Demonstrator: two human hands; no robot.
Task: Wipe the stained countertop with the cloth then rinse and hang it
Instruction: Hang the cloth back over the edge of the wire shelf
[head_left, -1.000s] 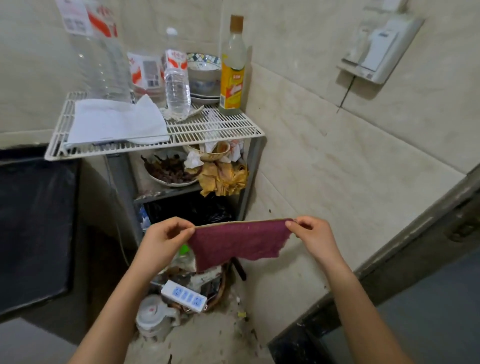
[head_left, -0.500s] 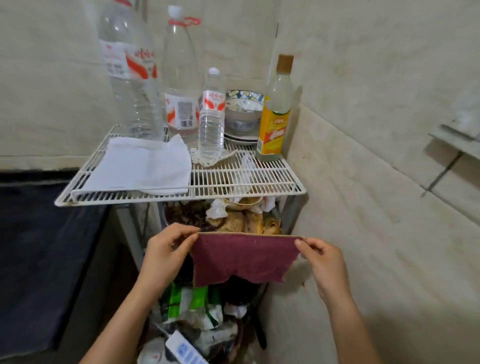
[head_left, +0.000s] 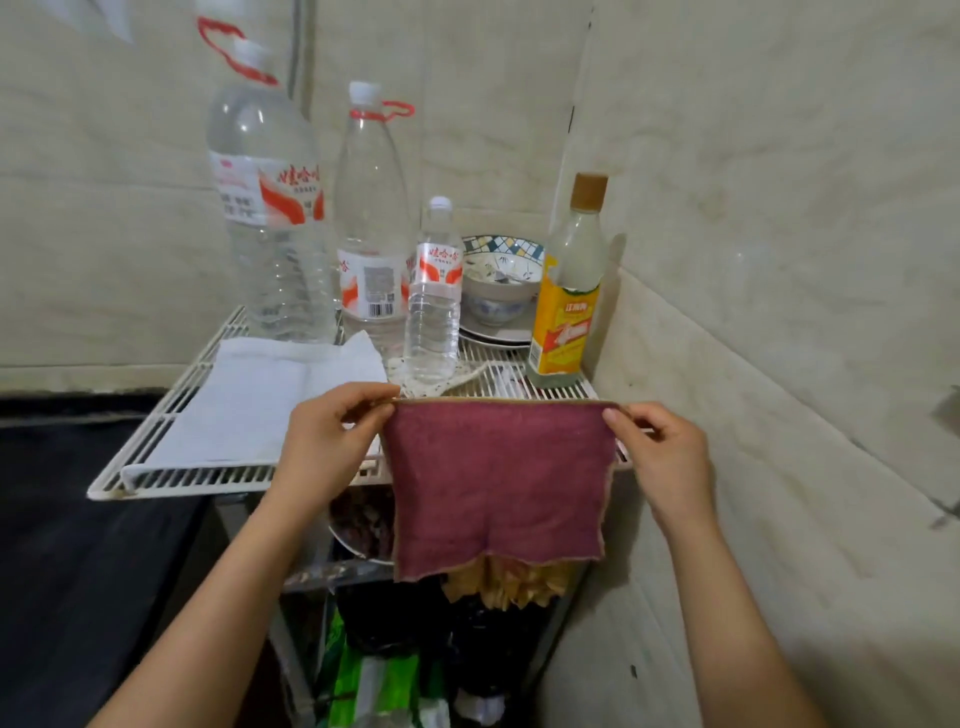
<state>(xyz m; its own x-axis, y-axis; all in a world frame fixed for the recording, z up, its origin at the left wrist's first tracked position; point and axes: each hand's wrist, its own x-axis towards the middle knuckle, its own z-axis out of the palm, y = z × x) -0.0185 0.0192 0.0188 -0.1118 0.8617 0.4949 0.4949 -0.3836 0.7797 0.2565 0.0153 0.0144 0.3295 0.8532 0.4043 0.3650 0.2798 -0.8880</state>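
Observation:
A maroon cloth with a tan edge hangs spread flat in front of the white wire rack shelf. My left hand pinches its top left corner and my right hand pinches its top right corner. The cloth's top edge sits level with the shelf's front right part, and its lower edge covers part of the shelf below. Whether the cloth touches the rack is unclear.
On the rack stand three clear water bottles, a yellow-labelled bottle, stacked bowls and a folded white cloth. Tiled walls close the corner at right. A dark surface lies to the left; clutter fills the lower shelves.
Both hands have lifted the spread cloth from below the rack up to its top shelf's front edge. The view has tilted up and moved closer to the rack.

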